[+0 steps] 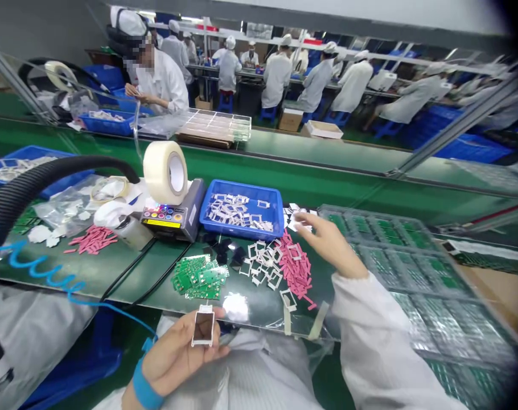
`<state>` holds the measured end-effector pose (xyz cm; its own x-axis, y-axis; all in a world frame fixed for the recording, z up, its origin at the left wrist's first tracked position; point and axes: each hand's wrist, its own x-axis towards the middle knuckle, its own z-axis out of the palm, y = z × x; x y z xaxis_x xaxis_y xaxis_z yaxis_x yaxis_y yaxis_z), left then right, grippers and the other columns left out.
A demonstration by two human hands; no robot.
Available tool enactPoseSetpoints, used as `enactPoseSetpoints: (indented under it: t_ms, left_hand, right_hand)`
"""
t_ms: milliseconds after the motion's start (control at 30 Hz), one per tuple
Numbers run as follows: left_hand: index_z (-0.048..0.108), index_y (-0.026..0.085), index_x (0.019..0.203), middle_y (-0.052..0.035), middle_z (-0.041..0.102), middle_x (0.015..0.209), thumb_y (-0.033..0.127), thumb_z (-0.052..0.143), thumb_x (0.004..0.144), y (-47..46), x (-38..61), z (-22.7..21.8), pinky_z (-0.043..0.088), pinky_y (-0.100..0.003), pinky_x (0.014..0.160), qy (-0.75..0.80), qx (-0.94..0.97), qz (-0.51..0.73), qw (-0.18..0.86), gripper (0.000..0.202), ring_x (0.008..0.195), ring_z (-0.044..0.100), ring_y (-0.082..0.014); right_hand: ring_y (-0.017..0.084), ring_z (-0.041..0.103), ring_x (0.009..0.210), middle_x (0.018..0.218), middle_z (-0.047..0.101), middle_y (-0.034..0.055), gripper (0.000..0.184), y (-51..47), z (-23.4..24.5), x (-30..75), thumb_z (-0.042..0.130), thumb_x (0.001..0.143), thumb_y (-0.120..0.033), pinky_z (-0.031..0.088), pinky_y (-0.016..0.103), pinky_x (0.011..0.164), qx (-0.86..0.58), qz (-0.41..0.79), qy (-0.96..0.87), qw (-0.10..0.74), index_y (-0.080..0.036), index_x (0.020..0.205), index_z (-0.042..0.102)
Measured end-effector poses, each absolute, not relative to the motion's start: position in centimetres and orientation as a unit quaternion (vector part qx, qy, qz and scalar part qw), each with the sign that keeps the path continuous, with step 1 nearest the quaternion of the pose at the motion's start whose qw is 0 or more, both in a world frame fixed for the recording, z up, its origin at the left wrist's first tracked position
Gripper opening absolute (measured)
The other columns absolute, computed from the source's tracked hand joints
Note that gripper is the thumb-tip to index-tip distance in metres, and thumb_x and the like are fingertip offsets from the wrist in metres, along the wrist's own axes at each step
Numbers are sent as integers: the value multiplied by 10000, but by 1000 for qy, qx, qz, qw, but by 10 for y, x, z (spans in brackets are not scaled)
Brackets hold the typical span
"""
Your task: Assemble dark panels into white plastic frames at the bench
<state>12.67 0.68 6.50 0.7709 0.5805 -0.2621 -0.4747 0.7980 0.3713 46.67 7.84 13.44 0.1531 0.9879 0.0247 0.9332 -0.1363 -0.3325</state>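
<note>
My left hand [184, 347], palm up with a blue wrist strap, holds a small display screen in a white frame [203, 329] near the table's front edge. Its dark face is turned up. My right hand [327, 242] reaches over the table with fingers stretched out and slightly apart, its fingertips at a scatter of white pieces [290, 212] beside the blue tray. Nothing shows between those fingers. Below it lie a heap of pink strips [294, 267] and loose white frames [259, 263]. Green circuit boards [199, 277] lie stacked beyond my left hand.
A blue tray [242, 228] holds more white frames. Left of it, a tape roll [165, 172] stands on a grey device [173, 219], near a black hose [62, 171]. Clear compartment trays [395, 256] with green boards fill the right. A co-worker [165, 80] works across the bench.
</note>
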Motion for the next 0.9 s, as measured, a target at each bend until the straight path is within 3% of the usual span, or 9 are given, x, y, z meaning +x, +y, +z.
enactPoseSetpoints:
  t_ms: [67, 200, 400, 500, 633, 733, 800, 900]
  left_hand:
    - [679, 131, 1013, -50, 670, 771, 336, 705, 714, 8, 128, 64, 446, -426, 895, 205, 139, 279, 928, 363, 740, 604, -149]
    - [698, 144, 959, -61, 685, 807, 337, 735, 680, 8, 133, 64, 463, -410, 855, 225, 133, 283, 923, 341, 710, 599, -138]
    - [696, 133, 943, -65, 683, 795, 353, 752, 656, 10, 132, 68, 461, -373, 844, 227, 162, 297, 913, 366, 732, 600, -141]
    - [697, 126, 927, -65, 680, 792, 376, 746, 660, 12, 131, 72, 451, -373, 870, 228, 179, 310, 905, 369, 783, 613, -158]
    - [703, 114, 924, -108, 679, 980, 386, 765, 628, 19, 132, 80, 456, -369, 876, 233, 209, 323, 893, 407, 877, 622, -192]
    - [710, 108, 932, -159, 636, 1162, 392, 764, 623, 24, 133, 87, 426, -383, 938, 224, 226, 333, 887, 423, 1025, 594, -244]
    - [713, 107, 927, -178, 579, 1267, 399, 756, 631, 24, 134, 91, 386, -404, 991, 204, 230, 335, 891, 418, 1143, 537, -284]
    - [713, 114, 922, -171, 581, 1269, 409, 738, 652, 21, 136, 97, 354, -430, 1026, 158, 222, 338, 901, 400, 1190, 507, -299]
  right_hand:
    - [226, 597, 991, 1112, 620, 151, 327, 96, 107, 499, 440, 929, -315, 461, 411, 888, -804, 84, -577, 118, -105, 1137, 578]
    - [185, 593, 960, 1107, 593, 73, 289, 119, 59, 521, 548, 883, -336, 497, 399, 830, -840, 72, -531, 91, -145, 1099, 568]
    - [172, 593, 933, 1074, 602, 62, 255, 120, 39, 525, 531, 892, -343, 498, 379, 814, -849, 49, -513, 119, -156, 1057, 583]
    - [142, 603, 817, 921, 631, 32, 215, 119, 48, 531, 551, 877, -344, 496, 342, 758, -843, 49, -511, 161, -145, 932, 607]
    - [170, 601, 669, 675, 632, 55, 197, 110, 79, 519, 572, 804, -328, 444, 305, 645, -805, 45, -528, 265, -153, 723, 612]
    - [177, 607, 627, 694, 650, 77, 209, 87, 118, 480, 542, 798, -363, 442, 290, 580, -747, 86, -563, 344, -166, 768, 605]
    - [157, 623, 677, 815, 672, 56, 214, 66, 144, 439, 524, 829, -392, 467, 262, 585, -692, 138, -604, 371, -195, 850, 606]
    - [133, 611, 689, 784, 671, 15, 128, 41, 172, 372, 534, 862, -285, 473, 245, 598, -488, 305, -750, 326, -215, 836, 637]
